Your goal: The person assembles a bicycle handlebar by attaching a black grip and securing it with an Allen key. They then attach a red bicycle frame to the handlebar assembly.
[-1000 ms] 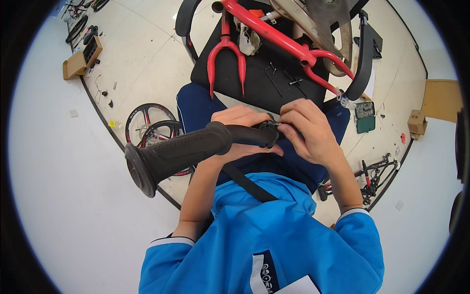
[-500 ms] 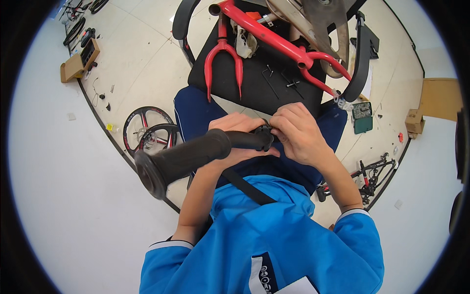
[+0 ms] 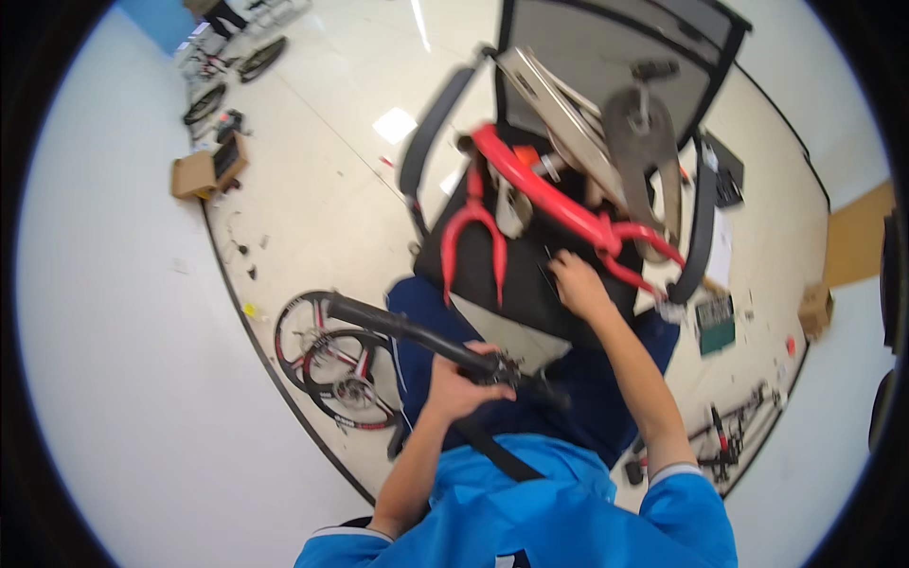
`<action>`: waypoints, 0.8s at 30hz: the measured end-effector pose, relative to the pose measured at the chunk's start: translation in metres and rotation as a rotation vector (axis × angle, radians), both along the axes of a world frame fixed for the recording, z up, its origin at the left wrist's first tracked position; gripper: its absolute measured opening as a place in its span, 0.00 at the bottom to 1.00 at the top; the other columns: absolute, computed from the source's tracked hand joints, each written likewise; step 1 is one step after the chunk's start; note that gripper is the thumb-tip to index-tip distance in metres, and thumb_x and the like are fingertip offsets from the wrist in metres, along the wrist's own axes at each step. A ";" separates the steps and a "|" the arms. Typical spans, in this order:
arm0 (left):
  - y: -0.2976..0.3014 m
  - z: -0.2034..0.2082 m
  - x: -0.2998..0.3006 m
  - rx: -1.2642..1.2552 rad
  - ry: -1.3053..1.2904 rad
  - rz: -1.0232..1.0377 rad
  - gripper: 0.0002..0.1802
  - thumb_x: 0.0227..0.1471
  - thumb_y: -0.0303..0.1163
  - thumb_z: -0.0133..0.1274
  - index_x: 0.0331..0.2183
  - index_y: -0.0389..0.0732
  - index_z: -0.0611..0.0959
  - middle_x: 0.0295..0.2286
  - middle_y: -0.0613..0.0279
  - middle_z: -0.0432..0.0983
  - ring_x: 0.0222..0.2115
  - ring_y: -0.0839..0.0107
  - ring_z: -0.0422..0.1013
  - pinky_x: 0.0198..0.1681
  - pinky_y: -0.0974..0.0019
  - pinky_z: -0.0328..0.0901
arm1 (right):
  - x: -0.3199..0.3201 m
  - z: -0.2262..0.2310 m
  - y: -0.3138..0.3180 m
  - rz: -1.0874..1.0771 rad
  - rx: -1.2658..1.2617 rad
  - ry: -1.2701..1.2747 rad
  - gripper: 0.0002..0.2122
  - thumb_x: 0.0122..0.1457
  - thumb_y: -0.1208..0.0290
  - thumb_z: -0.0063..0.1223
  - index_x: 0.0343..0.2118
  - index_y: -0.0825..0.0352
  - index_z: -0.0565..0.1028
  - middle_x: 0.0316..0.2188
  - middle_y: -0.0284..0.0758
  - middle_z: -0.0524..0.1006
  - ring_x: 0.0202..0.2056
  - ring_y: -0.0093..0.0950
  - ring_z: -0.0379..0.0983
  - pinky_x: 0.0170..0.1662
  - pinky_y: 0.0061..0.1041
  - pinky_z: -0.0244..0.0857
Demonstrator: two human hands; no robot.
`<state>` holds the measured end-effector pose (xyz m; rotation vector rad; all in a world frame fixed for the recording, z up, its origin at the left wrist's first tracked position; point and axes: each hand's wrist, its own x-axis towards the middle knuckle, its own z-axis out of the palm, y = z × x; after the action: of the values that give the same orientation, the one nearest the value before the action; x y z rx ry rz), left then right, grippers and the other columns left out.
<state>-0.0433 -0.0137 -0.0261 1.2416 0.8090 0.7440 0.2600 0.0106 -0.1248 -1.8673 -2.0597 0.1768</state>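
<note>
My left hand [image 3: 459, 386] is wrapped round a black bicycle handlebar [image 3: 407, 329] near its clamp [image 3: 504, 371], over my lap. One end with its grip points up and left; the other end blurs over my thighs. My right hand [image 3: 578, 282] reaches onto the black chair seat [image 3: 525, 289], fingers pinched at a thin dark hex key [image 3: 551, 275]. Motion blur softens the fingertips, and the hand hides other small tools. Just left of that hand, a red fork [image 3: 473, 222] lies on the seat. Behind it lies a red bicycle frame [image 3: 544, 194].
The chair's armrests [image 3: 431, 142] rise on both sides, and a beige-grey part with a crank [image 3: 644, 142] leans on its backrest. Wheels [image 3: 350, 369] lie on the floor at left. At right are a green tool case [image 3: 715, 327], a cardboard box [image 3: 815, 308] and dark bicycle parts [image 3: 724, 440].
My right hand has left the handlebar clamp and moved forward to the seat. My left hand keeps the handlebar, now lower and farther from the camera. The view has tipped up toward the chair.
</note>
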 end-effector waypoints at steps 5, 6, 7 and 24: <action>0.011 -0.010 -0.007 -0.052 -0.210 -0.055 0.31 0.32 0.21 0.74 0.43 0.33 0.80 0.37 0.59 0.81 0.39 0.72 0.77 0.45 0.66 0.71 | 0.011 0.000 0.017 -0.040 -0.020 0.045 0.05 0.54 0.77 0.53 0.34 0.68 0.75 0.36 0.43 0.70 0.41 0.43 0.71 0.42 0.40 0.70; 0.008 -0.010 -0.009 -0.050 -0.195 -0.059 0.31 0.33 0.21 0.73 0.43 0.33 0.80 0.38 0.59 0.81 0.39 0.72 0.77 0.47 0.66 0.71 | 0.009 0.000 0.012 -0.033 -0.036 0.060 0.08 0.53 0.75 0.57 0.36 0.67 0.76 0.36 0.41 0.72 0.41 0.42 0.73 0.44 0.39 0.70; 0.007 -0.009 -0.011 -0.050 -0.179 -0.065 0.30 0.34 0.22 0.73 0.44 0.33 0.80 0.39 0.59 0.81 0.40 0.71 0.77 0.48 0.65 0.70 | 0.008 0.001 0.014 -0.022 -0.072 0.058 0.08 0.52 0.75 0.58 0.36 0.67 0.76 0.36 0.41 0.72 0.41 0.42 0.73 0.44 0.39 0.70; 0.032 0.022 0.049 0.200 -0.240 0.090 0.26 0.41 0.20 0.67 0.44 0.35 0.77 0.36 0.62 0.78 0.40 0.75 0.75 0.43 0.70 0.70 | -0.030 0.197 -0.072 -0.097 0.094 1.163 0.08 0.57 0.83 0.55 0.40 0.74 0.76 0.32 0.34 0.77 0.32 0.21 0.78 0.37 0.18 0.72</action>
<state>0.0061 0.0182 -0.0041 1.2689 0.6071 1.0458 0.2305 -0.0612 0.0722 -1.2651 -1.1268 0.8746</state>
